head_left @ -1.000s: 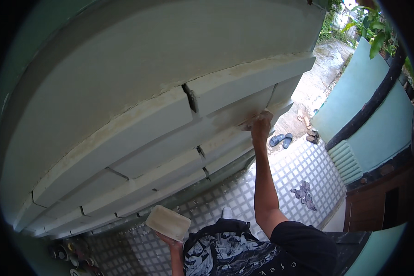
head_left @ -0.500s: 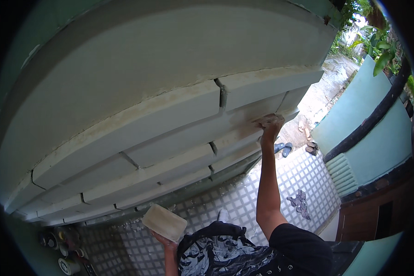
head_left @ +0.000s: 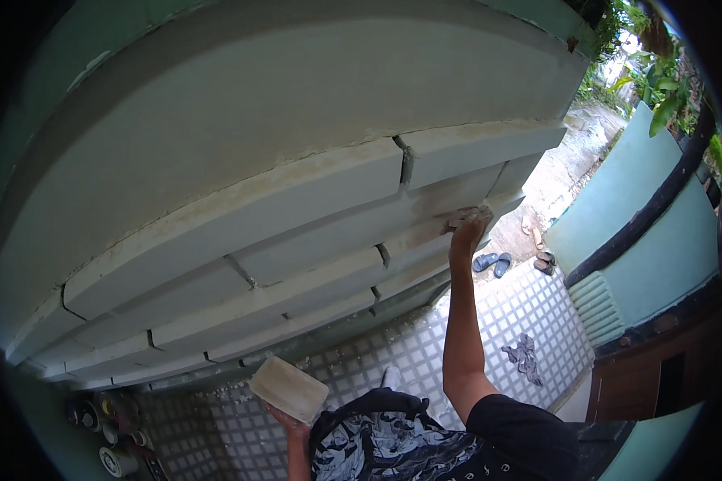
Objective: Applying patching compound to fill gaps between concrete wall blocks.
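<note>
My left hand point(head_left: 290, 420) holds a pale tan rectangular tub point(head_left: 289, 390) from below, low in front of my body. Its top side faces me, and I cannot make out what is in it. My right arm reaches forward to the white brick-patterned wall point(head_left: 321, 216). There my right hand point(head_left: 469, 231) is closed around a small thing and touches the recessed face near the wall's right end. A brownish damp-looking patch spreads beside the fingers. What they grip is too small and shaded to name.
Raised blocks with dark gaps step down the wall. Beneath is a checkered tile floor point(head_left: 425, 345) with white crumbs along the wall's foot. Blue sandals point(head_left: 493, 263), brown shoes point(head_left: 545, 263) and a crumpled grey cloth point(head_left: 525, 357) lie right. Several cans point(head_left: 116, 461) stand lower left.
My right hand has slid slightly down and left along the wall, and its wrist has turned. My head view has shifted a little. The tub stays in my left hand.
</note>
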Motion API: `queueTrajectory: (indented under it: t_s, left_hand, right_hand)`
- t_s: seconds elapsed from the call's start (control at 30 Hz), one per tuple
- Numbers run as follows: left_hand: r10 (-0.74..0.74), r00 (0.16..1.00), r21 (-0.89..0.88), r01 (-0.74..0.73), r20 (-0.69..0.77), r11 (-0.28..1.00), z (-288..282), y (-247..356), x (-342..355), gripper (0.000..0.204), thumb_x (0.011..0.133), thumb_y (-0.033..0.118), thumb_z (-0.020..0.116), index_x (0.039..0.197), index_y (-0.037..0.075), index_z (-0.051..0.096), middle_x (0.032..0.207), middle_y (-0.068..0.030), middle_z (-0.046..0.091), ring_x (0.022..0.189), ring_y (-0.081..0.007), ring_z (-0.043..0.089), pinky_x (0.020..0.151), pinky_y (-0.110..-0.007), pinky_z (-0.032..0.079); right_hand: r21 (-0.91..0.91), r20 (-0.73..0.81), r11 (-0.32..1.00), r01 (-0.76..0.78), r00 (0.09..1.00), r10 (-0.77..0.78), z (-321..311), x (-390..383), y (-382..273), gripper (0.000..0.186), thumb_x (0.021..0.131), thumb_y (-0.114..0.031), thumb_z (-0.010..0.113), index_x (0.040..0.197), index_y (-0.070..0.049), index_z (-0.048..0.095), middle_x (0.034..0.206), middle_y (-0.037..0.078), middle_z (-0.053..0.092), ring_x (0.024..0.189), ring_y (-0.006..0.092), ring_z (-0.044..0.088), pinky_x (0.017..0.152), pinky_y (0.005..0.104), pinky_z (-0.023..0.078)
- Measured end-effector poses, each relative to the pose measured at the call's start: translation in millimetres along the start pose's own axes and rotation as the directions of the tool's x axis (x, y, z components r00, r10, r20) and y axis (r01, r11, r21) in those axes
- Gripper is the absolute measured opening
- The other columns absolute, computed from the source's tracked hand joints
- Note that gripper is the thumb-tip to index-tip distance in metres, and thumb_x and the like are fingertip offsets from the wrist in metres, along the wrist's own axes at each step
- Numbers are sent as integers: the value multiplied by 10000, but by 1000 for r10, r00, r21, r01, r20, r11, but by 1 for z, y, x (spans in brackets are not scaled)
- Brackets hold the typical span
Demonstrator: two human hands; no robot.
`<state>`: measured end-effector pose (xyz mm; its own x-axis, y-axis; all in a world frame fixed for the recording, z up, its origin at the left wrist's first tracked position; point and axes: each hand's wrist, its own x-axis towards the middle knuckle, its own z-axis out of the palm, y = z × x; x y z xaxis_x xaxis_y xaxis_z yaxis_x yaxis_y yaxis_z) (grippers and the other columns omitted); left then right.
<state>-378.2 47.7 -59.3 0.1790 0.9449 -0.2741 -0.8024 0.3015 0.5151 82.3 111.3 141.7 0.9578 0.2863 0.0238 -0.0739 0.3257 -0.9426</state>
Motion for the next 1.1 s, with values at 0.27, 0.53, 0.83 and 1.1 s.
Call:
queueTrajectory:
  t_s: [0.27, 0.53, 0.83, 1.1]
  left_hand:
    - [-16, 1000, 8, 16, 8, 1000, -4, -7, 0, 782, 798, 718, 371, 1387, 205, 335, 1334, -66, 459, 1154, -338, 507, 928, -559, 439]
    - [-12, 1000, 31, 12, -6, 999, -3, -9, -4, 763, 807, 705, 370, 1383, 206, 339, 1330, -60, 462, 1151, -331, 510, 928, -548, 442]
    - [-20, 999, 71, 22, -25, 997, 8, -21, -7, 741, 818, 690, 368, 1378, 206, 345, 1325, -54, 466, 1148, -322, 514, 927, -537, 447]
    - [-41, 997, 89, 47, -63, 995, 29, -41, -2, 722, 827, 677, 367, 1373, 206, 349, 1321, -49, 470, 1145, -315, 518, 927, -527, 450]
  right_hand:
    - [-151, -38, 925, 350, 933, -359, -16, 50, 71, 258, 878, -123, 368, 1106, -3, 358, 893, 195, 528, 838, 368, 570, 782, 473, 443]
    - [-190, 81, 982, 11, 997, 5, -7, 8, 40, 272, 842, -89, 389, 1097, 6, 375, 970, 215, 489, 894, 350, 545, 719, 437, 475]
    - [23, 86, 996, 91, 992, -93, -16, 4, 19, 178, 899, -149, 349, 1036, -35, 346, 832, 151, 487, 580, 261, 547, 413, 335, 458]
    - [-307, 38, 728, 613, 772, -634, -51, 99, 103, 157, 846, -120, 389, 955, -9, 415, 843, 147, 484, 594, 233, 547, 405, 310, 430]
